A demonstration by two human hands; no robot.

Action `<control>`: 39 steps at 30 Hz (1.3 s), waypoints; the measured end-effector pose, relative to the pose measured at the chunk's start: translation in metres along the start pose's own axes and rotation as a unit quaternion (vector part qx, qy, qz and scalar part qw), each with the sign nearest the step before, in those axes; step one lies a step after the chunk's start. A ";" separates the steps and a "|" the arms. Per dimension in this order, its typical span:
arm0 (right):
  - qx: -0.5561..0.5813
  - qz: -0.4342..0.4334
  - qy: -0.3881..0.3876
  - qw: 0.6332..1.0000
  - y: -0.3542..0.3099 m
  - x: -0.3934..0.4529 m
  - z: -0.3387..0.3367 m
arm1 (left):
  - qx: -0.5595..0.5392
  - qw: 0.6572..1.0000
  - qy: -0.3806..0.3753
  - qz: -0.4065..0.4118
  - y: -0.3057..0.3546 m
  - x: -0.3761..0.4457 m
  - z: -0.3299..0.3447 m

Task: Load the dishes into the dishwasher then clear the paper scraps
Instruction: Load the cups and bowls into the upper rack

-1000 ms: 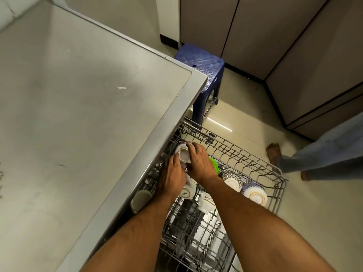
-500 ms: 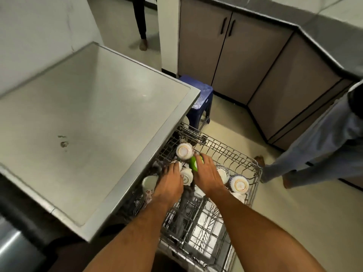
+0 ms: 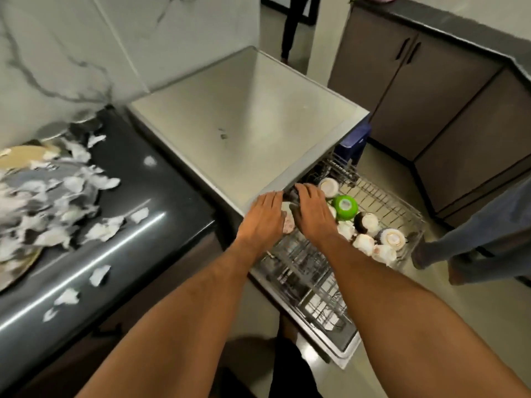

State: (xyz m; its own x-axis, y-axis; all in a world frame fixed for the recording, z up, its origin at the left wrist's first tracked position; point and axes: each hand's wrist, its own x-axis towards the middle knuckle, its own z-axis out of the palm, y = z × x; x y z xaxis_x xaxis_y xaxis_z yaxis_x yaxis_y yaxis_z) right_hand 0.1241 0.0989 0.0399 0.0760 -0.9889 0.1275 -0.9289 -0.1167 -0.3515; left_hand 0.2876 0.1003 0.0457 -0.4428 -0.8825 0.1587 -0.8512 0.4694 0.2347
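Both my hands are down at the near left corner of the pulled-out wire dishwasher rack (image 3: 382, 214), just under the steel lip of the machine's flat grey top (image 3: 250, 133). My left hand (image 3: 265, 216) lies palm down with the fingers straight and together, and a pale cup (image 3: 288, 222) shows between it and my right hand (image 3: 311, 214), whose fingers are also stretched forward. Neither grip is curled round anything that I can see, though the fingertips are partly hidden at the rack's edge.

The loaded dishes sit upside down further right in the rack: a white bowl (image 3: 329, 187), a bright green plastic bowl (image 3: 345, 207), and a cluster of patterned white bowls (image 3: 392, 238).

The torn white paper scraps (image 3: 71, 202) are untouched, strewn over the glossy black table (image 3: 149, 225) to my left and heaped on a round plate (image 3: 20, 262) there.

My worry is that the cup between my hands may be loosely seated; a nudge could tip it against its neighbours. Pushing the rack in hard could rattle the crowded bowls together. A careless sweep of the scraps could send some off the table's edge onto the floor.
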 end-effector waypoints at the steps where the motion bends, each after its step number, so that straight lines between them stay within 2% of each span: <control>1: -0.003 -0.014 0.001 1.000 -0.016 0.001 0.004 | 0.001 1.000 0.012 -0.007 -0.012 -0.010 -0.010; 6: 0.006 -0.090 0.003 0.996 -0.094 0.020 0.022 | -0.006 0.994 0.065 -0.082 -0.079 -0.052 -0.054; 18: 0.027 -0.231 -0.011 0.973 -0.262 0.096 0.058 | 0.050 0.959 0.120 -0.253 -0.222 -0.113 -0.134; 30: 0.049 -0.321 -0.043 0.945 -0.376 0.237 0.113 | 0.047 0.912 0.157 -0.377 -0.355 -0.084 -0.173; 39: 0.050 -0.351 -0.072 0.932 -0.427 0.335 0.141 | 0.025 0.881 0.167 -0.443 -0.434 -0.037 -0.180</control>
State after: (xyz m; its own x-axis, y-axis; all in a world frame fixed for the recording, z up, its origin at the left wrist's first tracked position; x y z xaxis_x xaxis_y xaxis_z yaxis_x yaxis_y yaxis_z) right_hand 0.5973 -0.1955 0.1017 0.7071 -0.6670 0.2347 -0.5938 -0.7403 -0.3151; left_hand 0.7237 -0.0652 0.1109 0.5015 -0.8393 0.2100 -0.8359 -0.4075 0.3676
